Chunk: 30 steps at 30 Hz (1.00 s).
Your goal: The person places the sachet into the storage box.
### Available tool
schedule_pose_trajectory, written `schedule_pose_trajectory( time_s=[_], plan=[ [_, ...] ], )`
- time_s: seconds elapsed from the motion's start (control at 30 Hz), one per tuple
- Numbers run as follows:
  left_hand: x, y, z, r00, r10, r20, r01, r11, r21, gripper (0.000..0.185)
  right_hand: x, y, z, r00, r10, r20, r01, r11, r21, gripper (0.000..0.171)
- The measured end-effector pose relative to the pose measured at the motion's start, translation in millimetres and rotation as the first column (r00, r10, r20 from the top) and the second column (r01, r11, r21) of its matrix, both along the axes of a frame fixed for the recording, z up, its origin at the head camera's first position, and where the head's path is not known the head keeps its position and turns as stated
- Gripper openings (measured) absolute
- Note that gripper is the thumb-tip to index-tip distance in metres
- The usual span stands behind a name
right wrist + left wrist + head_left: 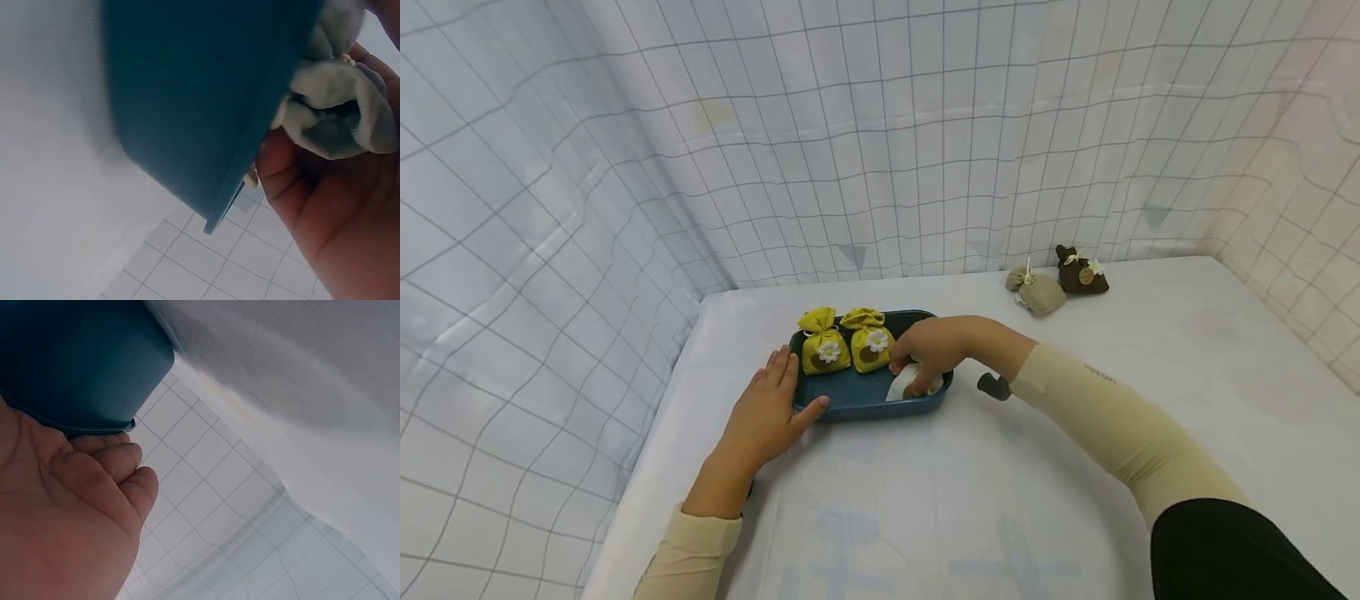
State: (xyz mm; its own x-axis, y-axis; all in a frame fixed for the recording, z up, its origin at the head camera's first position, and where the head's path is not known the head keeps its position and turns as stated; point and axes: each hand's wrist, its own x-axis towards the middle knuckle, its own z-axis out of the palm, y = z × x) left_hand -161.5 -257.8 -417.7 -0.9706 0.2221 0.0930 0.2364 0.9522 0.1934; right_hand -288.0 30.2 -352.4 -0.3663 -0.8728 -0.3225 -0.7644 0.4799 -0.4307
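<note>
A dark blue tray [865, 408] [75, 356] [200, 94] lies on the white table. Two yellow pouches with daisy trims [825, 343] [868, 340] stand side by side in its left half. My right hand [928, 350] [337, 212] reaches over the tray's right half and grips a white pouch [904, 385] [337, 106], held low inside the tray. My left hand [767, 408] [69, 512] lies flat on the table with straight fingers against the tray's left wall and its thumb at the front left corner.
A beige pouch [1039, 292] and a brown pouch [1078, 271] lie at the back right of the table. Checked white cloth [880, 142] walls the table at the back and both sides. The table's left edge is close to my left arm.
</note>
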Motion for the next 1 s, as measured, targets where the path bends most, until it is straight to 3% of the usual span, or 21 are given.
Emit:
schedule_pose_trajectory(
  time_s=[0.13,0.3,0.5,0.7,0.83,1.0],
  plan=[
    [-0.1,1,0.9,1.0,-0.003,0.002,0.003,1.0,-0.001,0.097,3.1,2,-4.1,1.0,-0.002,-0.026,0.002,1.0,-0.011,0.029],
    [2.1,1,0.5,1.0,0.002,0.016,-0.002,1.0,0.008,0.098,2.2,6,-1.4,1.0,-0.009,0.023,0.009,1.0,-0.016,0.039],
    [2.3,0,-1.8,1.0,-0.002,0.001,0.002,1.0,0.011,0.098,-0.6,17,9.5,0.997,-0.024,0.07,0.03,0.996,-0.08,0.038],
    [1.7,1,-0.8,1.0,-0.002,0.0,0.002,1.0,0.01,0.098,-0.5,38,24.1,0.998,-0.039,0.044,0.046,0.985,-0.166,0.04],
    [1.9,1,0.8,1.0,-0.001,-0.003,0.001,1.0,0.009,0.097,-2.1,59,33.2,0.993,-0.109,0.05,0.118,0.971,-0.209,0.042],
    [1.8,1,1.5,1.0,0.005,-0.001,-0.005,1.0,0.005,0.098,-12.3,94,37.4,0.965,-0.252,0.076,0.263,0.935,-0.24,0.041]
  ],
)
